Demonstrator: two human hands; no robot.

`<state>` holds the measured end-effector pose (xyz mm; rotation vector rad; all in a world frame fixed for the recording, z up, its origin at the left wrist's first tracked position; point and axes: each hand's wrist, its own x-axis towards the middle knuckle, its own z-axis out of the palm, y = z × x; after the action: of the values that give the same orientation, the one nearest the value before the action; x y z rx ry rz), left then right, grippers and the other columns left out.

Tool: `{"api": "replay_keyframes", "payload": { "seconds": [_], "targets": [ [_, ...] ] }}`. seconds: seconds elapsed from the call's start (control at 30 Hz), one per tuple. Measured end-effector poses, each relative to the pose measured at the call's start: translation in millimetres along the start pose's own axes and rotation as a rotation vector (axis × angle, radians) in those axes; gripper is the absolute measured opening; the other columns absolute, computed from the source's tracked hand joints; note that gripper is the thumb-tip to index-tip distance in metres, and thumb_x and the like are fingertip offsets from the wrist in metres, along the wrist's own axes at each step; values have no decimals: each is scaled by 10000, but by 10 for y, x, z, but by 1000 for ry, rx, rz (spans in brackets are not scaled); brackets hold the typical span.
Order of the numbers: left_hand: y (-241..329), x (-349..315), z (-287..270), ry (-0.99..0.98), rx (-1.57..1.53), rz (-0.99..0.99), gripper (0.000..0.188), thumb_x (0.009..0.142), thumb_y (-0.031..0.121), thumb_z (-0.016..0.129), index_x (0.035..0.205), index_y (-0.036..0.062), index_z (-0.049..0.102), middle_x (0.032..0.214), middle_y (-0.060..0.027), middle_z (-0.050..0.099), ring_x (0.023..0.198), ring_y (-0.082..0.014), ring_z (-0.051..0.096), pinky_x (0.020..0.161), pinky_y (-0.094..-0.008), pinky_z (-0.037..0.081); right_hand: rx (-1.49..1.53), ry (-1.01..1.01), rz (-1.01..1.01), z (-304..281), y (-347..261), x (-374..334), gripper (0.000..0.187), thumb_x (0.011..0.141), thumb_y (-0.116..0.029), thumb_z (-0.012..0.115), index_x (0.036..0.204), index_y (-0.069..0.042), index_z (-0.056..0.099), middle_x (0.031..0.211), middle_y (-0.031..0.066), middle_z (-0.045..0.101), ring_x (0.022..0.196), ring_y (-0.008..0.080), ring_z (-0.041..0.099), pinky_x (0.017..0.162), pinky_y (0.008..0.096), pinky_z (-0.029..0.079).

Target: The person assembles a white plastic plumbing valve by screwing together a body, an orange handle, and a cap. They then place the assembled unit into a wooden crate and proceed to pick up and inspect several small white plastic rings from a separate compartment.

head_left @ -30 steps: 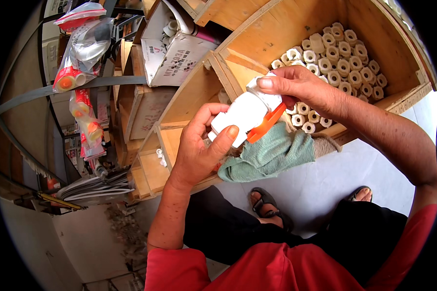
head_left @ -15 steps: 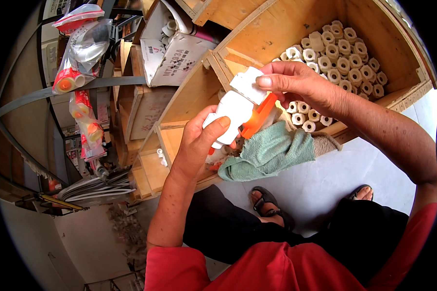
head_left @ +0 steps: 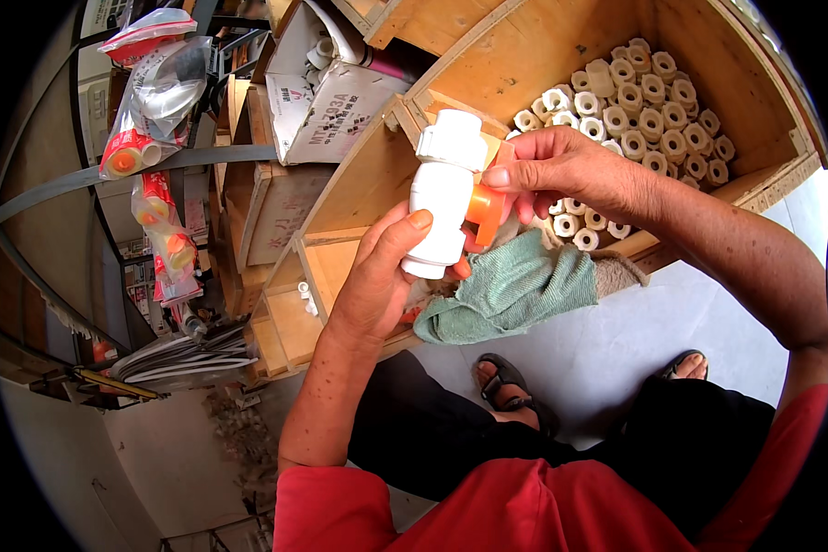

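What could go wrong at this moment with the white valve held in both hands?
1. The white valve is held above bare floor; the left hand grips only its lower end, so a slip might drop it.
2. The right hand pinches the orange handle; twisting could pull the valve from the left hand.
3. The green cloth hangs loosely under the hands and may fall.

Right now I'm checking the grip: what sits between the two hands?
In the head view, a white plastic valve with an orange handle sits between the left hand and right hand; both grip it.
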<state>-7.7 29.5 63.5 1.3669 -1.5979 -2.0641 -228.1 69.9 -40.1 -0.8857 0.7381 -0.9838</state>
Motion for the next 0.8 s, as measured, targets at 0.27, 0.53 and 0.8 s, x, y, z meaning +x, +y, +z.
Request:
{"api": "replay_keyframes", "payload": {
  "seconds": [0.27, 0.53, 0.8],
  "targets": [
    [13, -47, 66, 85, 139, 66, 472, 903, 298, 580, 1231, -29, 490, 1002, -141, 640, 823, -215, 664, 732, -329, 530, -25, 15, -8, 22, -18, -3, 325, 880, -405, 672, 964, -92, 672, 792, -38, 649, 642, 27, 571, 614, 183, 447],
    [-22, -65, 44, 71, 195, 113, 476, 896, 244, 626, 1268, -8, 469, 1048, -98, 636, 875, -145, 638, 783, -290, 509, -42, 7, -24, 10, 11, 19, 338, 862, -433, 683, 945, -105, 677, 785, -36, 649, 667, 34, 573, 641, 196, 455],
    [-26, -68, 68, 80, 225, 132, 503, 890, 247, 634, 1285, -9, 457, 1088, -103, 620, 915, -134, 624, 804, -281, 502, -52, 4, -25, 9, 5, 8, 331, 876, -418, 673, 969, -101, 679, 780, -46, 638, 643, 28, 564, 616, 186, 445]
  ]
}}
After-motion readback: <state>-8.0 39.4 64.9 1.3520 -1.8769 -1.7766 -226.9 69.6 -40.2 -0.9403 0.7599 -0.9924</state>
